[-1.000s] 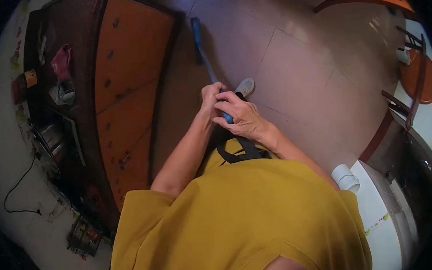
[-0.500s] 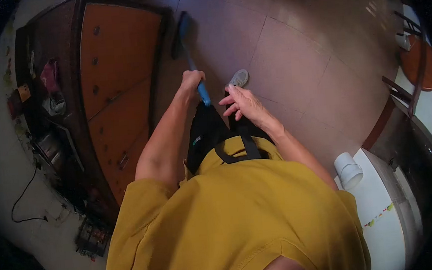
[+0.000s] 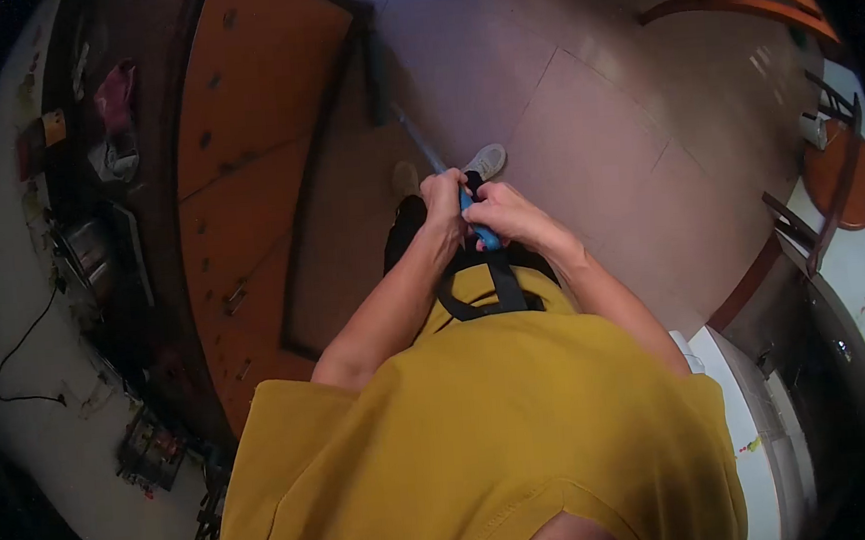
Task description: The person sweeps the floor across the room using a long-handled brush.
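Both my hands are closed around the blue handle of a broom (image 3: 422, 148) in front of my waist. My left hand (image 3: 442, 197) grips it higher up, on the side toward the broom's head. My right hand (image 3: 511, 212) wraps the handle close to its end. The broom slants away to the upper left, and its dark, narrow head (image 3: 376, 83) lies on the floor beside the cabinet; blur hides whether it has bristles or a pad. Light shoes (image 3: 486, 161) show just beyond my hands.
An orange-brown cabinet (image 3: 250, 102) with a dark frame runs along the left, cluttered on top. Wooden chairs (image 3: 735, 3) stand at the upper right, with a round orange-brown seat (image 3: 842, 176) lower down. Tiled floor (image 3: 584, 139) stretches ahead. A white surface (image 3: 742, 399) is at right.
My right hand, which was open and off the broom, has closed on the handle's end. My left hand has moved right with the handle, and the head has shifted slightly nearer.
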The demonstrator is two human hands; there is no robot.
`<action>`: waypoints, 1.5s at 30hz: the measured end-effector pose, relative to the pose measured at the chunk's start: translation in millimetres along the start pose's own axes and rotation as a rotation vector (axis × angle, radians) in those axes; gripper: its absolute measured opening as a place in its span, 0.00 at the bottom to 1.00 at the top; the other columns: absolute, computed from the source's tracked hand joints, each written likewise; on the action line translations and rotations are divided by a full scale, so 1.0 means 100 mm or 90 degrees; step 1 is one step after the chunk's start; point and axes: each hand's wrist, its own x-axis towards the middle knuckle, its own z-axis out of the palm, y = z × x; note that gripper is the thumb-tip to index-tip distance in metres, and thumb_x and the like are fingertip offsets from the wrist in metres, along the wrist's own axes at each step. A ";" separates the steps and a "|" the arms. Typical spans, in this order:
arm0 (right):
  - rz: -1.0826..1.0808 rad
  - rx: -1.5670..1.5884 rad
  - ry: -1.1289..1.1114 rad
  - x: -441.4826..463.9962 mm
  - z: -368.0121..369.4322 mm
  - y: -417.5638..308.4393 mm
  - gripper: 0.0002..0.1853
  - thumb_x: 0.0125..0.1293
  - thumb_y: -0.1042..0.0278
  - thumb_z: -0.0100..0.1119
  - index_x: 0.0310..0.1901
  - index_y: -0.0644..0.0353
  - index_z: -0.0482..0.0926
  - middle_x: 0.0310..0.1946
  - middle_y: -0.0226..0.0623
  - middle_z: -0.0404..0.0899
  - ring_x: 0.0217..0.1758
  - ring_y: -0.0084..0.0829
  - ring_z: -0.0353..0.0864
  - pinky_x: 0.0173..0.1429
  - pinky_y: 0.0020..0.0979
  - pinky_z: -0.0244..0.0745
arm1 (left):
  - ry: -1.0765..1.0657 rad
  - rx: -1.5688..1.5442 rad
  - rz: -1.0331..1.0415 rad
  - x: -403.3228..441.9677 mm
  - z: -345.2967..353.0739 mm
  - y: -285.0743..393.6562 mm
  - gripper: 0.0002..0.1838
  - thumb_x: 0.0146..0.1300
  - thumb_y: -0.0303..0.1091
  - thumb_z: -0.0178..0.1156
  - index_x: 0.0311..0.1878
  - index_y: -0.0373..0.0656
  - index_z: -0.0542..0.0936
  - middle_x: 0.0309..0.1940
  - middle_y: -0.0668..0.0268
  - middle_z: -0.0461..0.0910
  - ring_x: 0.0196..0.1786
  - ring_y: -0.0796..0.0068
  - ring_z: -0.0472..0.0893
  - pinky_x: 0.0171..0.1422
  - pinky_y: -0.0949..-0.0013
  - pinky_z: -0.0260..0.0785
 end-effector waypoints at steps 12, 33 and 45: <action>0.160 -0.147 -0.106 0.69 0.13 -0.08 0.11 0.52 0.69 0.51 0.36 0.63 0.73 0.20 0.31 0.74 0.14 0.21 0.68 0.15 0.24 0.56 | 0.158 -0.133 -0.162 0.37 -0.27 -0.30 0.07 0.49 0.27 0.52 0.27 0.30 0.72 0.26 0.54 0.72 0.23 0.59 0.73 0.21 0.57 0.63; -0.030 0.216 0.178 0.39 -0.37 -0.90 0.09 0.58 0.70 0.48 0.40 0.61 0.70 0.18 0.29 0.67 0.12 0.19 0.63 0.13 0.23 0.56 | -0.096 0.278 0.111 0.83 0.56 0.95 0.16 0.45 0.32 0.54 0.24 0.23 0.75 0.22 0.48 0.76 0.29 0.57 0.78 0.33 0.57 0.67; 0.030 0.438 0.212 0.70 -0.62 -0.90 0.11 0.56 0.72 0.52 0.43 0.58 0.70 0.23 0.31 0.71 0.15 0.16 0.64 0.14 0.18 0.53 | -0.190 0.389 0.062 1.06 0.78 1.27 0.15 0.54 0.33 0.54 0.36 0.27 0.72 0.21 0.58 0.73 0.20 0.67 0.73 0.21 0.65 0.64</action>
